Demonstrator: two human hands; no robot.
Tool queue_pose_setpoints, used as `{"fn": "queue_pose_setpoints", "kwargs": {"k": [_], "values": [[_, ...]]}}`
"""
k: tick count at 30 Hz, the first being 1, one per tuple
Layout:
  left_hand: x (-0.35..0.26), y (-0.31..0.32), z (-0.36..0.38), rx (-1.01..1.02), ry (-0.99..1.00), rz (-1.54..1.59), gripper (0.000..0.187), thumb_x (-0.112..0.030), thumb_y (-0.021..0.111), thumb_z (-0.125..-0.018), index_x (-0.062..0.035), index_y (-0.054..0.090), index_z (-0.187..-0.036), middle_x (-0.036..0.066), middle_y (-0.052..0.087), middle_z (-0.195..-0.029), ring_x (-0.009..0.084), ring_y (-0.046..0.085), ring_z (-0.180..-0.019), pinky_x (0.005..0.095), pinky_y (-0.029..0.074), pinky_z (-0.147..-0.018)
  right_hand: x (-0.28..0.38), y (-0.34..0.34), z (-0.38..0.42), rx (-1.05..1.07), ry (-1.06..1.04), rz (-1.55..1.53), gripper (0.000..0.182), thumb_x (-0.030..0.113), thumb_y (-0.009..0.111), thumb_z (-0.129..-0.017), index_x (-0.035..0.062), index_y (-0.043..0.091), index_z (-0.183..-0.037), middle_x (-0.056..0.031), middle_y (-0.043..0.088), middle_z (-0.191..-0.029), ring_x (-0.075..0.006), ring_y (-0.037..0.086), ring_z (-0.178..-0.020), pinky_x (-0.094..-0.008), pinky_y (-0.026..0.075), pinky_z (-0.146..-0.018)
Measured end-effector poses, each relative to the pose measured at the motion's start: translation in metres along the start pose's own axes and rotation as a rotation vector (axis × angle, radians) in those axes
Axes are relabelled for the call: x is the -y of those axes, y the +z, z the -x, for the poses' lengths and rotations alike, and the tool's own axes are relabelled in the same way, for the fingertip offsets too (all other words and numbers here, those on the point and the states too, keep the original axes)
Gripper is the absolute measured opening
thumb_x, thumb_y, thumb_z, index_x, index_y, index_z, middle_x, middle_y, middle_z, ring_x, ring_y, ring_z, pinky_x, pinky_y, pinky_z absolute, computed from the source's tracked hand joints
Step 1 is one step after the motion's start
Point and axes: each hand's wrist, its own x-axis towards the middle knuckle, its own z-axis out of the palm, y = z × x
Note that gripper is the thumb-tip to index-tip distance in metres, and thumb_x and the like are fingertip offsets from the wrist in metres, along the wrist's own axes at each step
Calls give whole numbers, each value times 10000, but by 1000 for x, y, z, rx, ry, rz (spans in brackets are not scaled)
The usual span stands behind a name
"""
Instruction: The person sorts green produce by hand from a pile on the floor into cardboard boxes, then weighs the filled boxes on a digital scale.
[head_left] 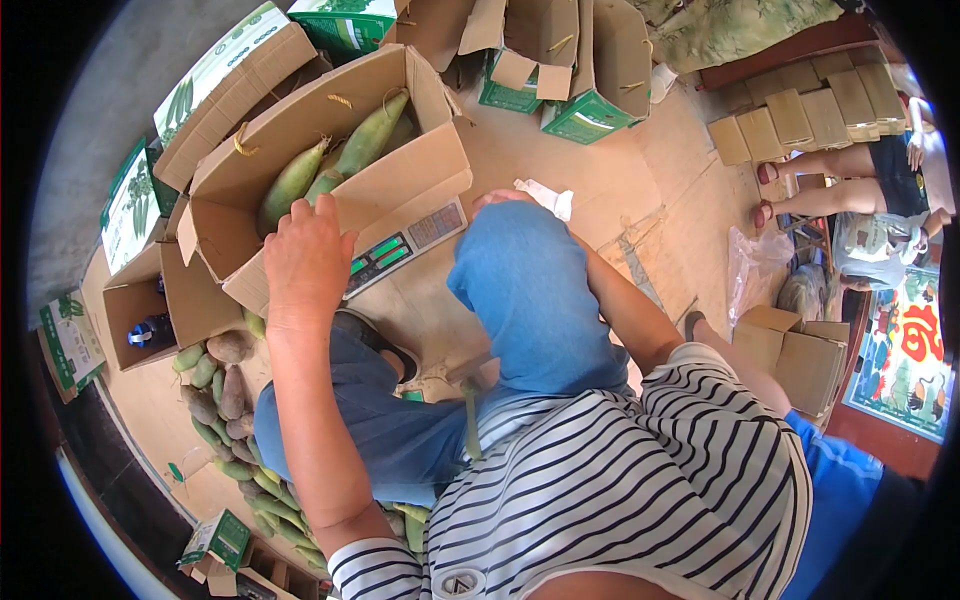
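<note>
My left hand (pixel 308 255) reaches over the near side of an open cardboard box (pixel 420 180), back of the hand up. Its fingers lie stretched over the near edge, thumb apart, fingertips overlapping a green radish. Long green radishes (pixel 372 132) lie inside the box, one leaning up toward the far right corner. Against the near side of the box is a weighing scale (pixel 385 257) with green-lit displays. My right hand (pixel 498 198) is just beyond my raised right knee, its fingers mostly hidden by the knee. White crumpled paper (pixel 548 198) lies close beside it.
Loose green radishes (pixel 235 420) are heaped on the floor at left. Other cartons stand around: an open one (pixel 135 310) holding a blue-capped bottle, green-printed ones (pixel 600 110) at the top. At right, a person (pixel 840 165) stands near stacked brown boxes (pixel 800 120).
</note>
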Motion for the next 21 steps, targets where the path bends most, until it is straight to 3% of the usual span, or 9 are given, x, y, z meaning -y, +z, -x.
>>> {"fn": "queue_pose_setpoints", "kwargs": {"k": [1, 4, 10, 13, 15, 21], "values": [[0, 0, 0, -3, 1, 1, 420, -253, 637, -808, -29, 494, -1133, 140, 573, -952, 313, 587, -918, 428, 484, -733, 16, 14, 2, -16, 49, 47, 320, 135, 440, -944, 9, 457, -1238, -110, 533, -1224, -174, 473, -1171, -288, 339, -1023], [0, 0, 0, 0, 1, 0, 412, -248, 636, -809, -28, 493, -1126, 143, 573, -952, 315, 586, -917, 428, 483, -734, 5, 8, 0, -48, -63, 183, 284, 151, 442, -943, 6, 508, -1178, -97, 570, -1170, -154, 500, -1129, -264, 355, -998], [-2, 1, -1, 11, -3, -2, 400, -246, 635, -810, -25, 489, -1110, 151, 573, -964, 324, 584, -923, 432, 479, -739, -33, -23, -8, -77, -171, 206, 271, 168, 480, -925, -1, 541, -1127, -92, 602, -1103, -167, 541, -1066, -269, 388, -957], [-1, 2, -2, 4, 4, 7, 403, -241, 631, -814, -24, 483, -1120, 158, 572, -986, 333, 581, -930, 433, 477, -746, 23, 26, 4, -37, -93, 170, 264, 165, 497, -908, -11, 567, -1091, -96, 624, -1049, -172, 570, -1014, -275, 422, -909], [-1, 2, -1, 12, 2, 20, 406, -239, 628, -817, -24, 479, -1128, 163, 570, -999, 336, 579, -936, 435, 476, -752, 20, 25, 1, -44, -154, 258, 263, 172, 510, -892, -14, 584, -1063, -96, 633, -1021, -163, 580, -985, -275, 436, -877], [-2, 0, 0, 21, 9, 14, 406, -231, 619, -824, -22, 471, -1139, 173, 566, -1011, 341, 585, -925, 441, 476, -749, 23, 30, 3, -76, -147, 240, 218, 141, 389, -964, 12, 556, -1021, -74, 599, -1001, -147, 562, -930, -282, 445, -843]]}}
